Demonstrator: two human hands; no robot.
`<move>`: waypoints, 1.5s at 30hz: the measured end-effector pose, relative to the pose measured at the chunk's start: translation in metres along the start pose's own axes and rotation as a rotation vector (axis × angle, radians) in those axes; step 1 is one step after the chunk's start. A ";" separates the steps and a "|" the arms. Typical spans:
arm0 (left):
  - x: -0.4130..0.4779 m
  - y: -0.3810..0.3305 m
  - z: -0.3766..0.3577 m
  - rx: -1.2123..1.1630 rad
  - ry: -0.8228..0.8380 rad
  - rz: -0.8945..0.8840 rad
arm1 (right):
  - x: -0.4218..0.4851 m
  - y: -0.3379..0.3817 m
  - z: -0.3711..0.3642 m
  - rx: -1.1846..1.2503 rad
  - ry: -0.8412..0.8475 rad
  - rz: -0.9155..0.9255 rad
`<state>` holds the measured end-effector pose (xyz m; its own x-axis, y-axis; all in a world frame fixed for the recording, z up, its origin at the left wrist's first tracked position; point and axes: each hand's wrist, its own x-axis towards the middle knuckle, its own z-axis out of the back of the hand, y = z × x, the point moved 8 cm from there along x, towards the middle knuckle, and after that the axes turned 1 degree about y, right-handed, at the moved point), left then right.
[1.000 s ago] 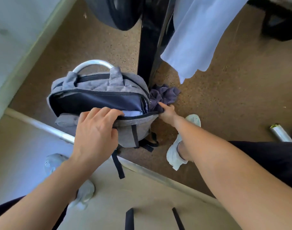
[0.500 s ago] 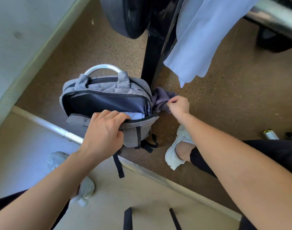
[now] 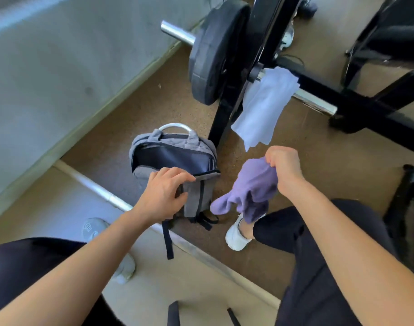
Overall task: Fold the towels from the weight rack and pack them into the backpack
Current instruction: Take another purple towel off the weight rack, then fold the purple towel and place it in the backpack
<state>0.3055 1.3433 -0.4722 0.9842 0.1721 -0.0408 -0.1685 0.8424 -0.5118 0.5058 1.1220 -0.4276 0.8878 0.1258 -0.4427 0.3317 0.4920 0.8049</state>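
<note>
1. The right hand (image 3: 284, 168) is closed in a fist around a bunched part of the purple towel (image 3: 250, 187). The towel hangs in the air just to the right of the backpack, above a white shoe (image 3: 236, 236). It droops in limp lobes, so it is probably soft, light and floppy, with enough nap not to slip. A bunched grip leaves it crumpled. Folding likely calls for two corners along one edge, one in each hand.
2. The left hand (image 3: 164, 194) grips the front lip of the backpack (image 3: 175, 143), with its fingers curled over the edge and holding the mouth open. The bag stands upright on the floor beside the foot of the rack upright (image 3: 224, 114). Its cloth walls look slack and would probably sag shut if let go.
3. A pale blue towel (image 3: 263, 107) is draped over the barbell bar (image 3: 314, 102), next to the weight plate (image 3: 213, 55). It looks thin and light, and its hanging lower corners seem the easiest hold.
4. The floor (image 3: 307, 161) is brown and speckled, and trailing cloth may pick up grit. A metal strip (image 3: 102, 191) separates it from a pale smooth surface underfoot.
5. A grey wall (image 3: 60, 67) runs along the left.
</note>
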 end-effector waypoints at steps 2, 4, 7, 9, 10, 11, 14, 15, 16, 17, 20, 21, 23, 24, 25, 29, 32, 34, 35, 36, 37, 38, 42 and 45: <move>-0.011 -0.013 0.002 -0.188 0.100 0.046 | -0.030 0.000 -0.007 0.078 0.096 -0.016; -0.028 -0.023 -0.006 -0.448 0.284 0.244 | -0.060 0.001 -0.019 0.181 0.200 -0.022; -0.071 -0.023 -0.029 -0.735 0.395 0.716 | -0.100 0.020 -0.034 0.337 0.368 0.148; -0.105 -0.028 -0.053 -1.019 0.503 0.966 | -0.120 0.027 -0.035 0.341 0.428 0.215; -0.117 -0.038 -0.060 -1.231 0.528 1.003 | -0.127 0.030 -0.035 0.322 0.446 0.251; -0.122 -0.044 -0.062 -1.417 0.474 1.014 | -0.131 0.033 -0.035 0.299 0.459 0.291; -0.131 -0.039 -0.046 -1.470 0.144 0.945 | -0.147 0.032 -0.033 0.161 0.494 0.394; -0.135 -0.035 -0.033 -1.387 -0.012 0.922 | -0.153 0.027 -0.035 0.088 0.515 0.399; -0.141 -0.030 -0.020 -1.291 -0.146 0.895 | -0.156 0.021 -0.040 0.000 0.540 0.401; -0.145 -0.030 -0.005 -1.208 -0.244 0.854 | -0.159 0.014 -0.047 -0.104 0.573 0.398; -0.151 -0.035 0.023 -1.048 -0.315 0.680 | -0.166 -0.023 -0.071 -0.486 0.707 0.374; -0.151 -0.041 0.027 -1.006 -0.281 0.627 | -0.169 -0.035 -0.075 -0.609 0.724 0.393; -0.150 -0.049 0.021 -0.937 -0.166 0.521 | -0.174 -0.041 -0.081 -0.671 0.693 0.490; -0.149 -0.054 0.014 -0.917 -0.092 0.466 | -0.180 -0.036 -0.085 -0.613 0.697 0.546; -0.151 -0.060 0.007 -0.904 -0.012 0.419 | -0.191 -0.028 -0.089 -0.524 0.739 0.602; -0.153 -0.079 -0.001 -0.824 0.183 0.277 | -0.225 -0.015 -0.107 -0.603 0.904 0.812; -0.151 -0.079 0.014 -0.706 0.170 0.210 | -0.222 -0.031 -0.109 -0.697 0.937 0.710; -0.150 -0.072 0.027 -0.683 0.090 0.225 | -0.217 -0.033 -0.108 -0.713 0.931 0.705; -0.150 -0.068 0.031 -0.693 0.045 0.242 | -0.215 -0.032 -0.108 -0.665 0.929 0.694; -0.149 -0.063 0.034 -0.708 0.009 0.258 | -0.210 -0.029 -0.108 -0.582 0.909 0.684; -0.149 -0.060 0.036 -0.720 -0.003 0.272 | -0.207 -0.022 -0.105 -0.463 0.877 0.681; -0.148 -0.055 0.035 -0.731 0.011 0.279 | -0.204 -0.015 -0.101 -0.332 0.835 0.673; -0.151 -0.036 0.028 -0.625 0.061 0.320 | -0.191 0.007 -0.082 0.123 0.745 0.583; -0.148 -0.035 0.041 -0.797 -0.094 0.296 | -0.168 0.010 -0.063 0.256 0.615 0.483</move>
<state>0.1635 1.3097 -0.4133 0.8910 0.4000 -0.2146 -0.2952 0.1516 -0.9433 0.3401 1.1600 -0.3698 0.6426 0.7593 -0.1024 0.0865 0.0609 0.9944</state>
